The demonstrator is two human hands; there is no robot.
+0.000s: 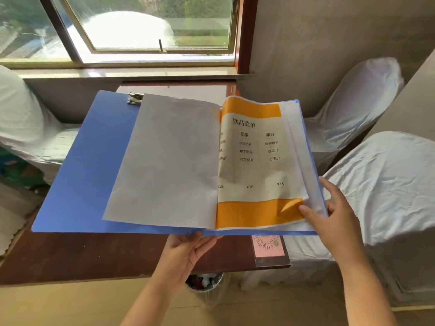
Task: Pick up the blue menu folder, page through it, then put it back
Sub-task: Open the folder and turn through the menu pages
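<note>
Above the tabletop (98, 252), the folder (77, 165) lies open and lifted clear of the surface. Your left hand (186, 252) supports it from beneath at the near edge, fingers spread loosely under the spine. Your right hand (334, 220) pinches the lower right corner of the page (256, 161), thumb on top, fingers (329, 187) behind the stack. Separate one sheet only before lifting. Turn it in a slow arc toward the blank sheet (169, 161). Keep the left palm level so the folder does not tip. Avoid creasing the already bent corner.
</note>
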